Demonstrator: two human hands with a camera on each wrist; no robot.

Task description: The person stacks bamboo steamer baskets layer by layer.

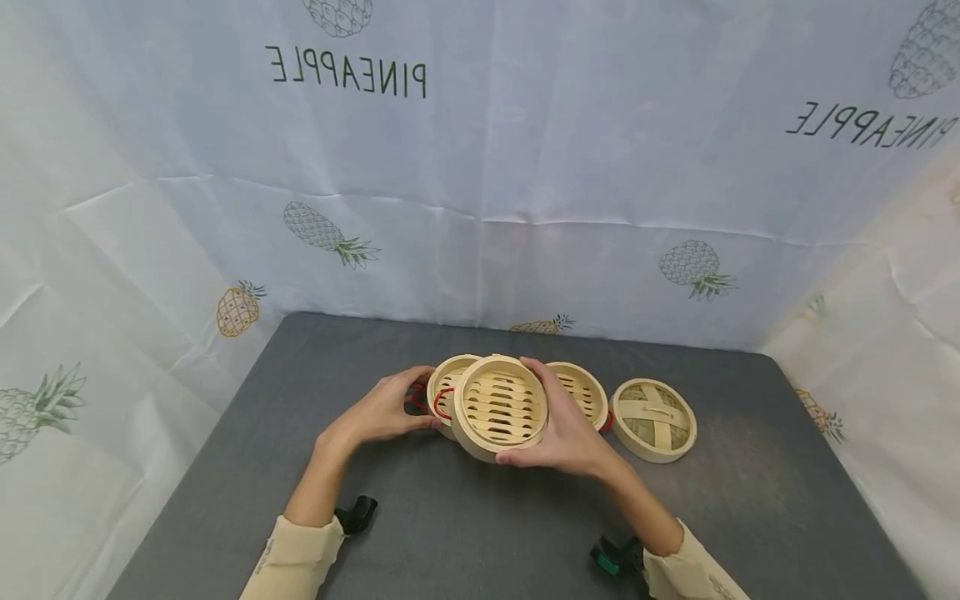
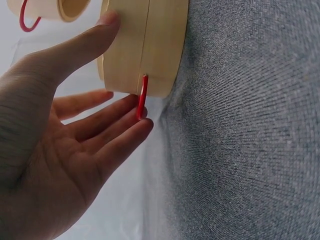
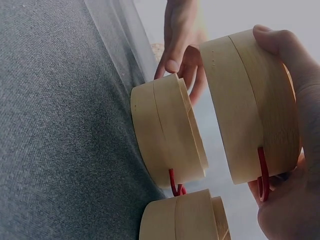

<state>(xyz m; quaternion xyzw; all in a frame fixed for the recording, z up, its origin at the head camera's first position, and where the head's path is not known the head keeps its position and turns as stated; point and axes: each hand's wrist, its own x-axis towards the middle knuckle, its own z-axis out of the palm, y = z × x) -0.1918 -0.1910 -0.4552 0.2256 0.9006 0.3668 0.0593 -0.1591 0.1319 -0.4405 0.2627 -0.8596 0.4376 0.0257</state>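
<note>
My right hand (image 1: 558,433) grips a round bamboo steamer basket (image 1: 501,406) by its right side, tilted so its slatted inside shows. In the right wrist view this held basket (image 3: 250,105) is raised off the cloth, a red loop on its wall. Below and left of it, a second steamer basket (image 2: 142,45) stands on the table, partly hidden in the head view. My left hand (image 1: 390,406) is at that basket's left side, fingers extended. Its thumb lies against the wall and its fingertips are at the red loop (image 2: 143,97).
A third steamer basket (image 1: 581,392) with a red loop stands behind my right hand. Right of it lies a woven bamboo lid (image 1: 655,421) with crossed strips. All rest on a dark grey table (image 1: 450,533), with a pineapple-print curtain (image 1: 480,150) behind.
</note>
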